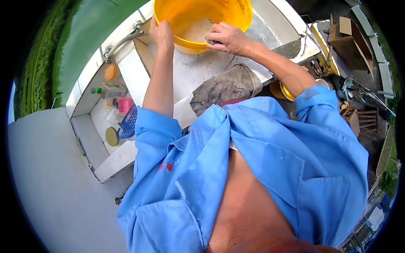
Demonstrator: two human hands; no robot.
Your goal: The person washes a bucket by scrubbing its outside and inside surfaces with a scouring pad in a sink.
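A yellow bucket [202,42] is tilted in the white sink, its mouth partly toward me, with pale smears inside. My left hand [162,33] is closed on the bucket's left rim, thumb on the outside. At the near right rim is my right hand [231,39], fingers curled round a small dark scouring wad [214,42]; most of the wad is hidden by the fingers. Between my forearms, a grey, stained cloth [228,87] hangs over the sink's front edge [182,110], close to my blue shirt.
A tap [122,42] reaches over the sink from the left. A side basin [86,137] holds a green-capped bottle [112,90], a pink container [125,105] and a blue plastic basket [128,123]. At right are a cardboard box [349,44] and a wooden stool [367,121]. Green water lies beyond the wall.
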